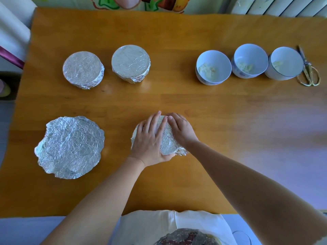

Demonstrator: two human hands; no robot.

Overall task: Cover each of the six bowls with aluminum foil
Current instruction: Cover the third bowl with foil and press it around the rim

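Observation:
In the middle of the wooden table [177, 99], a bowl with crinkled foil over it [167, 140] sits under both my hands. My left hand [150, 138] lies flat on top, fingers straight, pressing the foil, with the thumb at the near rim. My right hand [181, 129] cups the bowl's right side, its fingers curled over the foil at the rim. Two foil-covered bowls [82, 69] [131, 63] stand at the back left. Three uncovered white bowls [213, 65] [250, 60] [284, 62] holding pale food stand in a row at the back right.
Loose round foil sheets [70, 145] lie crumpled at the front left. Gold scissors [308, 71] rest beside the rightmost bowl, near the table's right edge. A radiator and a patterned wall run behind the table.

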